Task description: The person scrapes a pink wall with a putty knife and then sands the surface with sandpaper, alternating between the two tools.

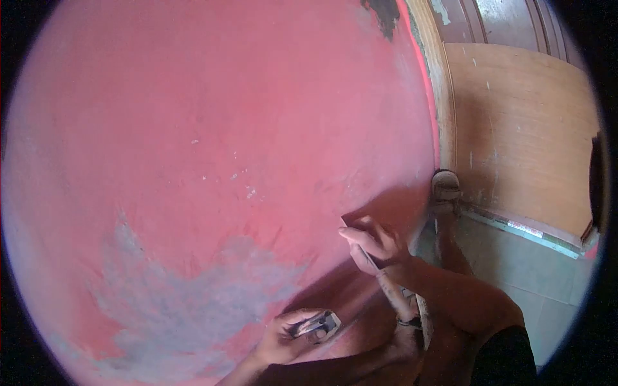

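At the lower middle of the head view, my right hand (380, 248) is closed around a putty knife (394, 294). Its pale wooden handle points down and back, and a metal strip shows by the fingers. The fingertips are close to the pink wall (257, 116). Lower and to the left, my left hand (283, 342) grips a small, light-edged piece with dark grey stuff on it (320, 325); I cannot tell its exact kind. Just left of that hand, a grey smeared patch (187, 296) spreads over the wall's lower part.
A wooden frame strip (443, 96) edges the wall on the right, beside a plain wooden panel (521, 128). Brown door panelling (508, 22) shows at the top right. A sandalled foot (445, 185) stands at the wall's edge on the tiled floor (515, 264).
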Available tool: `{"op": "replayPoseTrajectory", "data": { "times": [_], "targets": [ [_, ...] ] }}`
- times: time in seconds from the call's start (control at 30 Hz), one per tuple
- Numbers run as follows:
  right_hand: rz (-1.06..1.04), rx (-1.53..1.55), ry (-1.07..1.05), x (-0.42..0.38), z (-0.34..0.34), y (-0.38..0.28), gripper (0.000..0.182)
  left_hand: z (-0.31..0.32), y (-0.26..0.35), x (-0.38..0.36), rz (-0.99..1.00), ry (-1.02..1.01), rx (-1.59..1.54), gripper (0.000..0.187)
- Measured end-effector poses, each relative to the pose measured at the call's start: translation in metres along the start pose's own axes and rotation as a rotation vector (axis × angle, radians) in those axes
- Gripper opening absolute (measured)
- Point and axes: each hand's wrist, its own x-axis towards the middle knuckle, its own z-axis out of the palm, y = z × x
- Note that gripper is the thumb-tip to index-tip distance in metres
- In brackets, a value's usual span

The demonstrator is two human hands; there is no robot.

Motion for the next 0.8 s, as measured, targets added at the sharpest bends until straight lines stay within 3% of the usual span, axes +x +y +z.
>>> {"op": "replayPoseTrajectory", "data": {
  "times": [0.13, 0.27, 0.3, 0.43, 0.53, 0.67, 0.73, 0.8],
  "targets": [
    [0.172, 0.171, -0.11, 0.006, -0.006, -0.02, 0.038, 0.003, 0.002, 0.003, 0.016, 0.003, -0.015, 0.038],
    [-0.008, 0.117, -0.111, 0.008, -0.007, -0.008, 0.038, 0.0, -0.003, 0.001, 0.048, -0.027, -0.014, 0.037],
    [0.073, 0.215, -0.17, 0.001, -0.011, -0.003, 0.039, 0.0, -0.003, 0.001, 0.049, -0.025, -0.012, 0.037],
    [0.045, 0.116, -0.091, 0.001, -0.006, 0.0, 0.041, -0.002, -0.004, 0.001, 0.033, -0.028, -0.038, 0.037],
    [0.159, 0.198, -0.072, 0.009, -0.006, -0.018, 0.042, -0.002, -0.004, 0.001, 0.014, -0.04, -0.033, 0.037],
    [0.07, 0.101, -0.132, 0.015, -0.014, -0.014, 0.041, -0.002, -0.001, 0.001, 0.024, -0.039, -0.018, 0.038],
    [0.14, 0.086, -0.143, -0.006, -0.008, 0.002, 0.039, 0.001, 0.001, 0.0, 0.005, -0.022, -0.032, 0.038],
    [0.162, -0.036, -0.044, -0.013, -0.005, 0.006, 0.038, 0.001, 0.001, -0.001, 0.002, -0.014, -0.038, 0.038]
  ]
}}
